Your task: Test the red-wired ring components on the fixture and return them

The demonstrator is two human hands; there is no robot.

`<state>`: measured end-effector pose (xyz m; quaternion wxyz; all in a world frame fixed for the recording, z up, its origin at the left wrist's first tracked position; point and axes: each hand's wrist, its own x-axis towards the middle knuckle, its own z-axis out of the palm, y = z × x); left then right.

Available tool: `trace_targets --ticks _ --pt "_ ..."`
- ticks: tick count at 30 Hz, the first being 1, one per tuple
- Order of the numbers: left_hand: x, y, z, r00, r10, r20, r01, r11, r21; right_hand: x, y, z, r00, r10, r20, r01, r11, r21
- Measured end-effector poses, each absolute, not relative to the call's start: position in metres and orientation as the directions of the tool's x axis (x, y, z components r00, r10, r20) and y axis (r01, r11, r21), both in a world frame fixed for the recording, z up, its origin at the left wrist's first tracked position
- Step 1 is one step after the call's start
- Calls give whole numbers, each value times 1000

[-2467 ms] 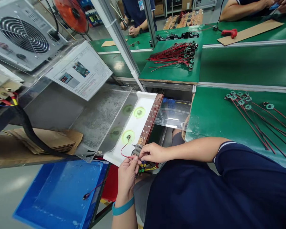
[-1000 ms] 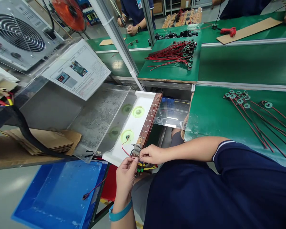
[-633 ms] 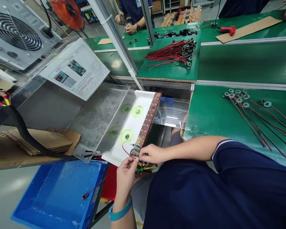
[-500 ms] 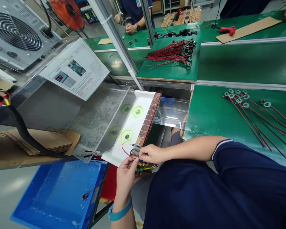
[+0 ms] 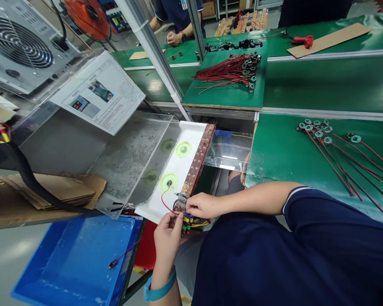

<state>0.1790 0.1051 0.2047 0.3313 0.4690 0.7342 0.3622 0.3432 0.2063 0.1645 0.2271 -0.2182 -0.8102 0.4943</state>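
A small round circuit board (image 5: 169, 183) sits on the lower yellow-green ring (image 5: 174, 177) of a white panel. Its red wire (image 5: 164, 201) curves down toward my hands. My left hand (image 5: 166, 238), with a blue band at the wrist, pinches that wire near its end. My right hand (image 5: 204, 205) is closed beside a grey metal clamp (image 5: 181, 199) at the lower end of a brown strip (image 5: 198, 159) with metal studs. Whatever its fingertips grip is hidden. Yellow and green connectors (image 5: 187, 223) show just below the fingers.
A blue tray (image 5: 79, 250) at lower left holds another wired board (image 5: 112, 264). Wired boards (image 5: 319, 129) lie on the green bench at right; a bigger pile (image 5: 232, 70) lies farther back. A clear plastic cover (image 5: 137, 157) borders the panel. Co-workers stand across the bench.
My left hand has drawn slightly down and left, away from the right fingertips, still pinching the red wire. My right hand stays by the clamp. A co-worker's hands have shifted.
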Motion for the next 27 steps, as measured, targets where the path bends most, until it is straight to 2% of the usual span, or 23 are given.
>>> trace_targets --ticks 3,8,14,27 --pt "175 102 202 -327 944 -54 583 247 774 346 218 169 -760 626 174 133 413 -901" --pt "166 99 196 -225 968 109 750 101 654 356 260 179 -591 776 219 174 388 -905" --pt "165 99 187 -208 957 204 814 53 579 369 305 164 -395 897 197 320 335 -886" --pt "161 99 177 -185 953 242 874 47 484 367 310 151 -393 901 183 345 329 -879"
